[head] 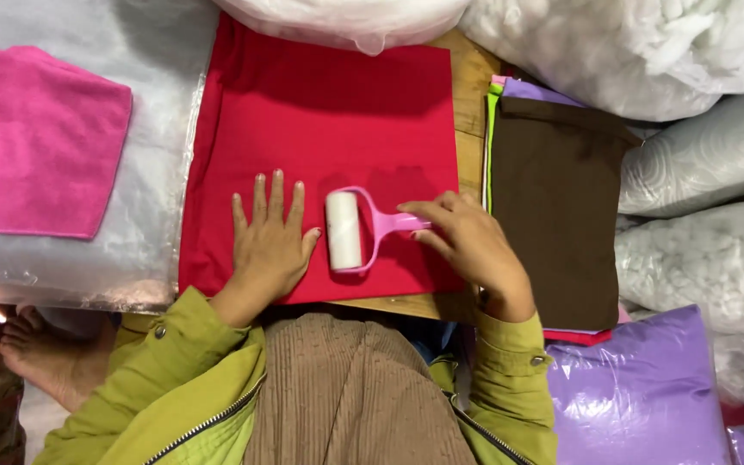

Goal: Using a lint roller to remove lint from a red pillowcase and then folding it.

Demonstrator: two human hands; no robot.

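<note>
Matt red cloth, glossy plastic roller

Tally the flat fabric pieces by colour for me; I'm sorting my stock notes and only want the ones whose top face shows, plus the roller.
Red fabric, under both hands: 1
Pink cloth on clear plastic: 1
Brown fabric topping the side stack: 1
Pink lint roller, handle in the right hand, left hand flat beside it: 1
Total: 4

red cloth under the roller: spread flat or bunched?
Spread flat. The red cloth lies smooth on the table, left hand pressing it, right hand holding the pink lint roller on it.
</note>
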